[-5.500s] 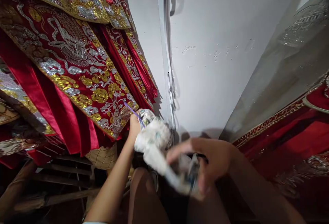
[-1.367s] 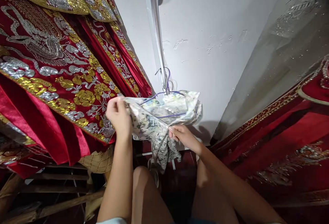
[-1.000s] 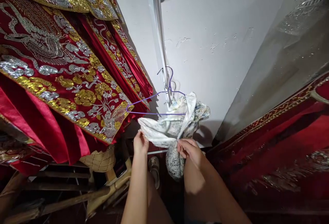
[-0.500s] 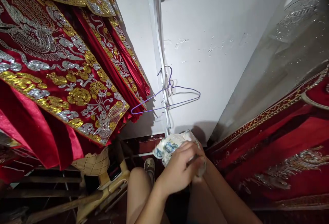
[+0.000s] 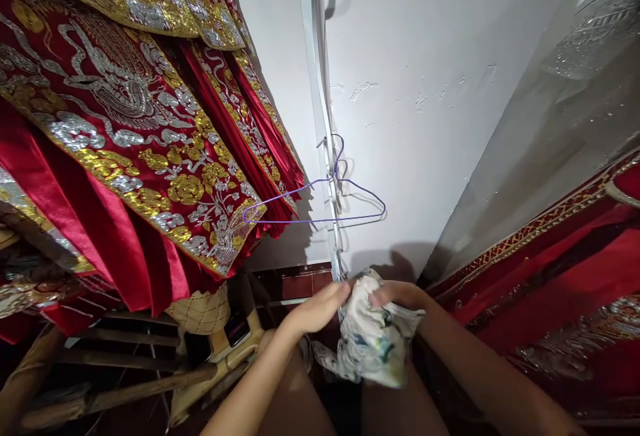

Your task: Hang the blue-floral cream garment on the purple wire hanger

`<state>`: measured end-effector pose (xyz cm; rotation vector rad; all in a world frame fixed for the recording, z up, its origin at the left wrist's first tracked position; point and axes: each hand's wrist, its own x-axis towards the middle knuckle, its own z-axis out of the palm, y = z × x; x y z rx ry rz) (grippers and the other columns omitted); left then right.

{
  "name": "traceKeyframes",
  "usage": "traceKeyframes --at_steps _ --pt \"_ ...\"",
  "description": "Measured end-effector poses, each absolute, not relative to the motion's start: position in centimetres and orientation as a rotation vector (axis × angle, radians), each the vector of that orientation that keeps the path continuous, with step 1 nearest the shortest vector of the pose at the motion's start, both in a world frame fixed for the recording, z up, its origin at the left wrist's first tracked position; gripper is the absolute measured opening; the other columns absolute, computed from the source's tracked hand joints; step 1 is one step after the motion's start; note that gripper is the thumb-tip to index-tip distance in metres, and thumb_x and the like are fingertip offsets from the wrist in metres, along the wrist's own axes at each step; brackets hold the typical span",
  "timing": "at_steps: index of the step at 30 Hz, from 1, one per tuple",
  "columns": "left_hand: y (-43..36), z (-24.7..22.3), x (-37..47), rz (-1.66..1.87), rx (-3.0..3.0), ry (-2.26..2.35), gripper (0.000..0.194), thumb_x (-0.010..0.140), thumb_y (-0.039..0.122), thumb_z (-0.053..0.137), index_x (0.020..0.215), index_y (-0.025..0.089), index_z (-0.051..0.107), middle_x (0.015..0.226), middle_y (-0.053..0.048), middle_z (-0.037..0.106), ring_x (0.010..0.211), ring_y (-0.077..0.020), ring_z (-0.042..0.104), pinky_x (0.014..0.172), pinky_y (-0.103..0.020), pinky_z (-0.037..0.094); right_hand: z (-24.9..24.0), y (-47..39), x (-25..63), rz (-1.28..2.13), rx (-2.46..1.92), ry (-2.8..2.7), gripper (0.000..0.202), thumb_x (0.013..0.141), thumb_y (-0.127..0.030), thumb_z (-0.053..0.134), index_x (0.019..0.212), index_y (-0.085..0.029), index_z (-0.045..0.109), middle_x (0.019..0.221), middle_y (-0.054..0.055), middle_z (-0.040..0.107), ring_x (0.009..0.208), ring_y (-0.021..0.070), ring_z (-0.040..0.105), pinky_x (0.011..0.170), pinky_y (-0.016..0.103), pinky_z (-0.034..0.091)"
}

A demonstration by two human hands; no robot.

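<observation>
A crumpled white cloth with a blue-green floral print (image 5: 377,339) hangs over my lap, its lower part smeared by motion. My left hand (image 5: 320,306) grips its upper left edge, the thumb and fingertips meeting at the fabric. On the other side my right hand (image 5: 403,295) holds the top of the cloth, with some fingers hidden behind it. Above both hands a bare purple hanger (image 5: 334,177) hangs by its hook from a white rail (image 5: 325,96); neither hand touches it.
Red garments with gold and silver embroidery (image 5: 190,156) hang at the left. Below them are a woven basket (image 5: 203,309) and a bamboo frame (image 5: 220,369). A red embroidered cloth (image 5: 560,276) runs along the right side, and a white wall (image 5: 425,143) stands ahead.
My hands were together over the bunched cloth and something clear; now they are apart, one on each side, with the cloth opened out lower. The view has shifted slightly left.
</observation>
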<state>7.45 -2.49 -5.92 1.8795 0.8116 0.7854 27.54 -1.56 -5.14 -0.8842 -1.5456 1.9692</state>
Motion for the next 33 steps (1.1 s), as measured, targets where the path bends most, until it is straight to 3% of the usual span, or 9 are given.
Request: traceKeyframes --at_steps 3,5,7,11,15,18,22,27,33 --pt "-3.4 -7.3 6.8 0.597 1.987 0.856 0.062 0.093 0.068 0.044 0.064 0.018 0.066 0.060 -0.003 0.060 0.061 -0.0181 0.057 0.069 -0.030 0.052 -1.8 -0.5 29.3 2.146 -0.728 -2.046 0.029 0.060 -0.041 0.080 0.066 -0.016 0.067 0.062 0.002 0.062 0.059 0.0161 0.054 0.057 0.029 0.045" --pt "-3.8 -7.2 5.5 0.442 2.107 0.970 0.053 0.087 0.058 0.059 0.051 0.019 0.055 0.048 0.003 0.047 0.051 -0.0143 0.047 0.076 -0.032 0.051 0.6 -0.1 30.1 1.968 -0.764 -2.332 0.023 0.074 -0.036 0.071 0.063 -0.016 0.065 0.059 -0.001 0.058 0.057 0.0128 0.049 0.054 0.025 0.040" --pt "-4.0 -6.7 3.9 0.330 2.201 1.201 0.041 0.075 0.045 0.073 0.050 0.020 0.052 0.048 0.004 0.047 0.053 -0.0155 0.050 0.094 -0.043 0.048 2.4 0.3 30.6 1.687 -0.856 -2.401 0.026 0.081 -0.032 0.064 0.060 -0.016 0.064 0.058 -0.001 0.057 0.055 0.0122 0.046 0.052 0.025 0.036" --pt "-3.9 -5.8 0.8 0.127 2.255 1.633 0.012 0.064 0.029 0.075 0.067 0.023 0.066 0.073 -0.007 0.069 0.093 -0.0349 0.066 0.110 -0.064 0.029 3.2 2.7 30.7 1.176 -1.031 -2.171 0.015 0.081 -0.022 0.060 0.078 -0.016 0.074 0.078 0.006 0.071 0.074 0.0201 0.061 0.064 0.028 0.044" --pt "-3.4 -4.2 -1.2 0.128 2.302 1.854 0.011 0.079 0.028 0.063 0.077 0.022 0.072 0.096 -0.017 0.075 0.114 -0.0409 0.060 0.103 -0.059 0.038 0.0 7.9 29.4 0.703 -1.114 -1.694 0.033 0.078 -0.020 0.058 0.107 -0.020 0.072 0.117 0.010 0.068 0.100 0.0236 0.061 0.081 0.031 0.046" --pt "-2.8 -3.1 -2.4 0.403 2.322 1.881 0.015 0.082 0.029 0.061 0.087 0.023 0.075 0.107 -0.014 0.075 0.120 -0.0380 0.056 0.105 -0.052 0.040 -3.2 10.4 28.4 0.771 -1.171 -1.619 0.022 0.081 -0.030 0.055 0.093 -0.018 0.069 0.095 0.007 0.068 0.081 0.0196 0.058 0.072 0.029 0.044" --pt "-1.9 -2.7 -4.1 0.724 2.391 1.807 0.022 0.086 0.032 0.056 0.094 0.023 0.074 0.112 -0.011 0.074 0.118 -0.0351 0.057 0.106 -0.049 0.042 -5.5 10.0 29.5 0.818 -1.197 -1.605 0.024 0.082 -0.036 0.053 0.065 -0.019 0.055 0.061 -0.001 0.050 0.063 0.0155 0.045 0.059 0.027 0.034" --pt "-1.1 -1.0 -2.8 1.008 2.375 1.802 0.030 0.094 0.037 0.045 0.103 0.019 0.068 0.127 -0.014 0.068 0.121 -0.0346 0.057 0.106 -0.050 0.042 -5.2 7.2 32.9 0.815 -1.219 -1.595 0.030 0.080 -0.040 0.058 0.060 -0.020 0.049 0.058 -0.002 0.042 0.059 0.0136 0.039 0.054 0.026 0.028" --pt "1.9 3.8 1.8 1.204 2.261 1.487 0.040 0.097 0.034 0.044 0.131 0.020 0.062 0.120 -0.008 0.071 0.109 -0.0247 0.065 0.098 -0.036 0.047 -3.8 3.6 32.1 0.887 -1.221 -1.730 0.018 0.081 -0.028 0.048 0.066 -0.020 0.053 0.062 -0.002 0.049 0.060 0.0140 0.042 0.056 0.026 0.031"
